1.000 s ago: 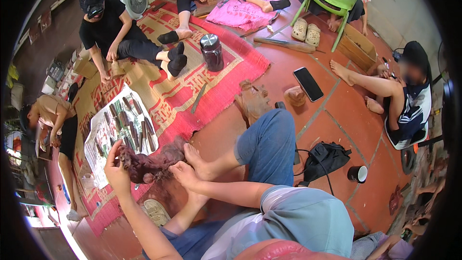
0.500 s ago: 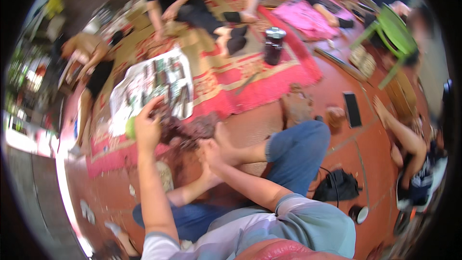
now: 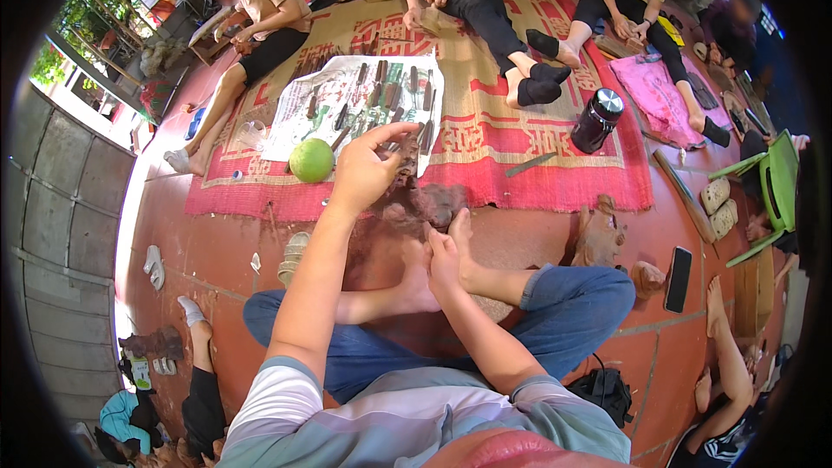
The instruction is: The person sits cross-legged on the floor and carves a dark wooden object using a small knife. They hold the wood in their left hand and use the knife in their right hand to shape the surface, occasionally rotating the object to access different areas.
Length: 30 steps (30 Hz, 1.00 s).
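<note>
I sit cross-legged on the tiled floor, with a dark reddish-brown, knobbly carved piece [image 3: 406, 175] in front of my feet. My left hand [image 3: 366, 166] curls its thumb and fingers around the upper end of that piece. Lower down, close to my bare feet, my right hand [image 3: 443, 262] is closed; what it grips is hidden. Brown shavings or dust and a rounded brown lump [image 3: 440, 201] lie between the two hands. Beyond my left hand, a white printed sheet [image 3: 299, 108] bears several dark, slim tools [image 3: 380, 74].
A green round fruit [image 3: 311, 160] stands left of the sheet on a red and tan mat [image 3: 494, 182]. To the right are a dark flask [image 3: 597, 121], a flat blade-like strip [image 3: 530, 164], a brown wooden piece [image 3: 598, 232] and a phone [image 3: 678, 279]. Other people sit around the mat.
The view has swung, so the mat and tools sit farther right in it, and blur has lessened. My left hand stays at the carved piece's upper end; my right hand remains closed below.
</note>
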{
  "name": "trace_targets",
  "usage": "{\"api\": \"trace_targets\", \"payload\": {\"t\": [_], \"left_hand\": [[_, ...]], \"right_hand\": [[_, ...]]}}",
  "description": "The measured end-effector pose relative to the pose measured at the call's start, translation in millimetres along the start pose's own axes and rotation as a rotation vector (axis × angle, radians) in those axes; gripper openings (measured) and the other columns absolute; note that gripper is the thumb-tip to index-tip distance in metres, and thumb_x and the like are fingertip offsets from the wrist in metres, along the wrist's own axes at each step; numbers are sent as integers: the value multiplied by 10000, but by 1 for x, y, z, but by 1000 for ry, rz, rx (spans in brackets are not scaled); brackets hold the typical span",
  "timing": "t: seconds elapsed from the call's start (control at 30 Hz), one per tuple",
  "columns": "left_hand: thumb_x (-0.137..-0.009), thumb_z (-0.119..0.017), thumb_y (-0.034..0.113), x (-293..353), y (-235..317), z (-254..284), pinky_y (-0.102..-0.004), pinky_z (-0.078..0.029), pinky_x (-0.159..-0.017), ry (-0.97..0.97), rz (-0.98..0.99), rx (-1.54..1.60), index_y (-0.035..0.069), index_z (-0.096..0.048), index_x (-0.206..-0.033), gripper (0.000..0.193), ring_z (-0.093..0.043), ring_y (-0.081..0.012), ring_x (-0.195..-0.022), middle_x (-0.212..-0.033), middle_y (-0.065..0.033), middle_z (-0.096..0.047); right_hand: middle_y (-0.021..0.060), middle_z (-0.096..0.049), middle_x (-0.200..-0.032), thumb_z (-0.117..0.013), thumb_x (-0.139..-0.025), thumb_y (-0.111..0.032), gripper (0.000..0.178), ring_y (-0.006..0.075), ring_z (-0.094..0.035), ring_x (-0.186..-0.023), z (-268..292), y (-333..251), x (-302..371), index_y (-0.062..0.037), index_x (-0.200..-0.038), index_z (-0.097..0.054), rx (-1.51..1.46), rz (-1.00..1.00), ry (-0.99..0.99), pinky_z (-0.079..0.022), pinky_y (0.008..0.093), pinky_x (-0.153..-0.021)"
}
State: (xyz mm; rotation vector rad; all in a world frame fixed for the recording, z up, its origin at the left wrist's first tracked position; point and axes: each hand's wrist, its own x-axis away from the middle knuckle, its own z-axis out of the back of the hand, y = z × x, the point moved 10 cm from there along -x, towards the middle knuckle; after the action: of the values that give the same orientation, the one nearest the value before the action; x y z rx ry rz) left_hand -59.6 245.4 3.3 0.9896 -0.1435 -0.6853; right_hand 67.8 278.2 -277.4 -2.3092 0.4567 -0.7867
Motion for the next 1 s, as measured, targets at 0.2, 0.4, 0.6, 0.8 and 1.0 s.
{"api": "trace_targets", "payload": {"t": [0.2,0.4,0.6,0.8,1.0], "left_hand": [[-713,-477,-101,-2,2,-3,-252,-463,-800,8,-1,38,95,-657,-1118,485,-597,-119,-884,-963,-62,-665],[-721,-481,-98,3,1,-6,-250,-467,-791,-24,120,35,100,-659,-1116,476,-595,-112,-866,-952,-59,-665],[-741,-579,17,-2,5,5,-207,-438,-578,48,-49,18,172,-685,-1085,392,-507,-48,-578,-887,-20,-683],[-748,-491,-82,-4,-6,-4,-238,-463,-792,0,21,47,94,-652,-1124,445,-588,-107,-894,-962,-46,-659],[-745,-485,-88,0,-3,-3,-251,-454,-808,-23,82,6,96,-654,-1120,451,-594,-124,-909,-963,-61,-657]], "right_hand": [[20,-479,-650,-553,-934,-266,227,117,-488,-519,-9,12,-11,-50,-888,-499,-76,-127,-67,-467,270,-470],[17,-479,-662,-549,-936,-239,206,124,-484,-523,-11,-2,2,-46,-885,-494,-50,-204,-12,-461,285,-456],[18,-470,-637,-539,-939,-234,202,128,-478,-509,-9,1,-2,-55,-861,-486,-70,-132,-81,-441,281,-435],[2,-464,-617,-521,-948,-246,201,111,-463,-488,-12,3,-13,-60,-874,-536,-25,-103,-73,-413,258,-437],[-20,-436,-586,-503,-955,-270,257,95,-422,-469,-14,-3,1,-62,-804,-502,10,-191,-11,-395,255,-429]]}}
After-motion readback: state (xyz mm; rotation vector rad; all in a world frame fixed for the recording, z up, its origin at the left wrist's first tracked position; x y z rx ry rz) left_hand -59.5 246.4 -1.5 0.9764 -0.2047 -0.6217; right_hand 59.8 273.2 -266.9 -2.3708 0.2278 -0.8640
